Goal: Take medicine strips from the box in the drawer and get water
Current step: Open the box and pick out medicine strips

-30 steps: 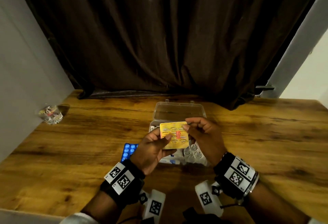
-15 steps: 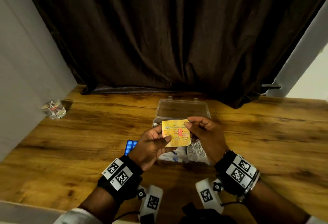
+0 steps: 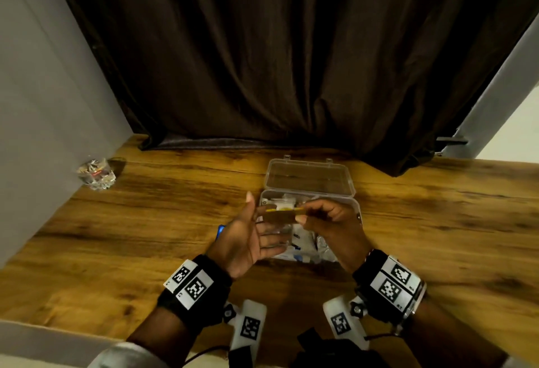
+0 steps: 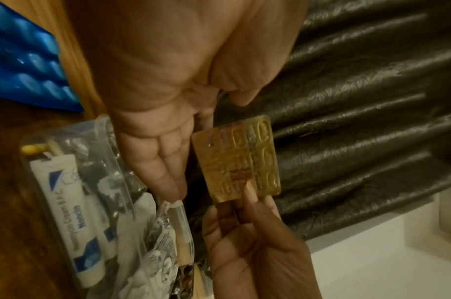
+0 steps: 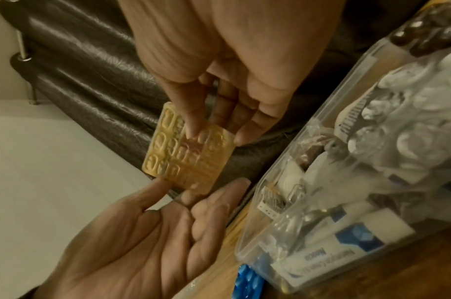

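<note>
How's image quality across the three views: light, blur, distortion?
Head view: dim warm light, wide-angle bend at the edges, curtain nearly black, yellow strip dark and edge-on. Left wrist view: soft blur on the left hand, sheen on curtain folds. Right wrist view: right hand blurred, box contents washed pale.

A home interior is suggested: a wood-grain counter [image 3: 122, 236] is set against a plain grey wall [image 3: 43, 105], backed by a heavy dark curtain [image 3: 291, 61], with a small cut-glass tumbler [image 3: 96, 174] left in the corner.
</note>
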